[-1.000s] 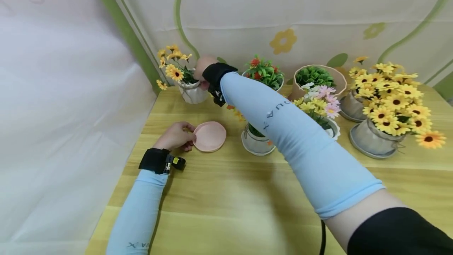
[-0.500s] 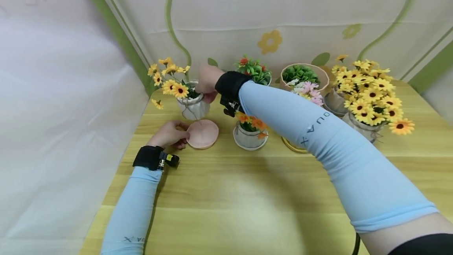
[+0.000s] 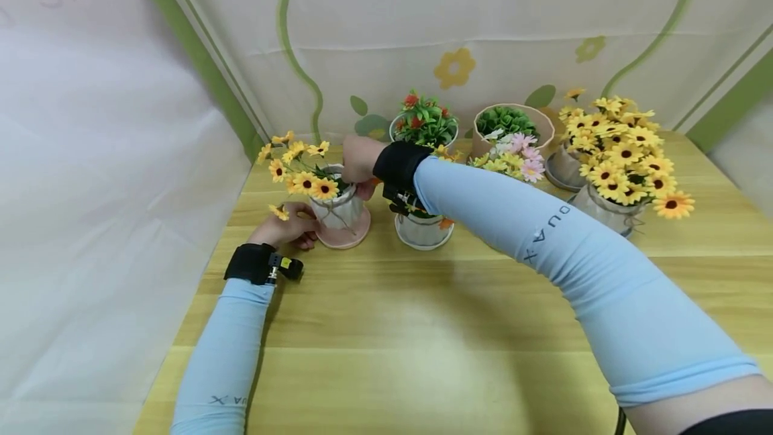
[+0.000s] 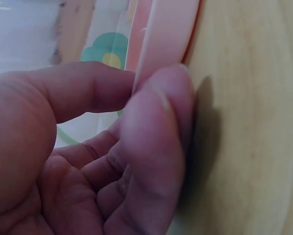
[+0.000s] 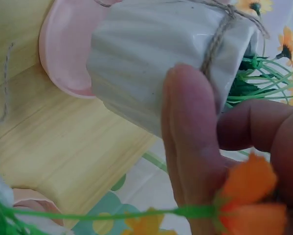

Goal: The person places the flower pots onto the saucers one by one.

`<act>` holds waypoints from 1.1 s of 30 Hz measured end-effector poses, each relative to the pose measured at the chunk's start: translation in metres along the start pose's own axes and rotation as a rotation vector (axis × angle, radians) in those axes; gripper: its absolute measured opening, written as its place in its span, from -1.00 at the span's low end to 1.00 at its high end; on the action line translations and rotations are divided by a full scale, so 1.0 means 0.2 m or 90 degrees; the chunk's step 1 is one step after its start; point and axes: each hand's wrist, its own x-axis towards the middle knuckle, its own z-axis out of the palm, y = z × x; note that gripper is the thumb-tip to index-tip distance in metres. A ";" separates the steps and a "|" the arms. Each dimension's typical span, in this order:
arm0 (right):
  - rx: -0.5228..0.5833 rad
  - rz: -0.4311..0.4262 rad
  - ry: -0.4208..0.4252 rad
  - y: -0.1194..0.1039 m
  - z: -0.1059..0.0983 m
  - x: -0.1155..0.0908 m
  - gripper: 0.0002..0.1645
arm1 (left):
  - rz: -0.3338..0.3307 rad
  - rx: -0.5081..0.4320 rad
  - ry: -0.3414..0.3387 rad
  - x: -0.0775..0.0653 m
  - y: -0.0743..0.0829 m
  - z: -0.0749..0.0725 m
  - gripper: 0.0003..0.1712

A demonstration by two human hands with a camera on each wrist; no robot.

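My left hand [image 3: 290,225] pinches the near-left rim of a round pink saucer [image 3: 357,238] lying on the wooden table. In the left wrist view, thumb and fingertips meet at the edge of that pink saucer [image 4: 168,36]. Over it stands a white ribbed flowerpot [image 3: 337,213] tied with twine, bearing yellow artificial daisies [image 3: 304,183]. My right hand [image 3: 362,161] grips the pot by its upper right rim, fingers outside and thumb at the opening. The white pot [image 5: 131,58] overlaps part of the saucer in the right wrist view, where its base reaches over the dish.
Just right of the saucer is a pot of orange flowers [image 3: 424,232], partly under my right forearm. Behind stand a red-flowered plant [image 3: 425,125] and a peach pot of green leaves [image 3: 482,143]. Pink and yellow flowers [image 3: 522,158] and yellow daisy pots [image 3: 622,153] stand farther right.
My right hand has brought the white pot from the back left toward me and down over the pink saucer. My left hand keeps its hold on the saucer's rim. The head view has shifted slightly.
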 end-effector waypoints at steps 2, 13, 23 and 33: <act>-0.024 0.001 -0.016 0.00 0.02 0.02 -0.74 | 0.024 0.010 0.000 -0.01 0.01 0.00 -0.75; -0.113 0.001 -0.040 0.04 0.09 0.10 -0.62 | 0.084 0.003 -0.007 -0.03 0.02 0.01 -0.79; -0.145 0.011 -0.045 0.04 0.14 0.07 -0.69 | 0.072 -0.029 -0.023 -0.04 0.02 0.01 -0.74; -0.126 0.008 -0.049 0.02 0.15 0.06 -0.79 | 0.073 -0.019 -0.003 -0.06 -0.01 0.00 -0.67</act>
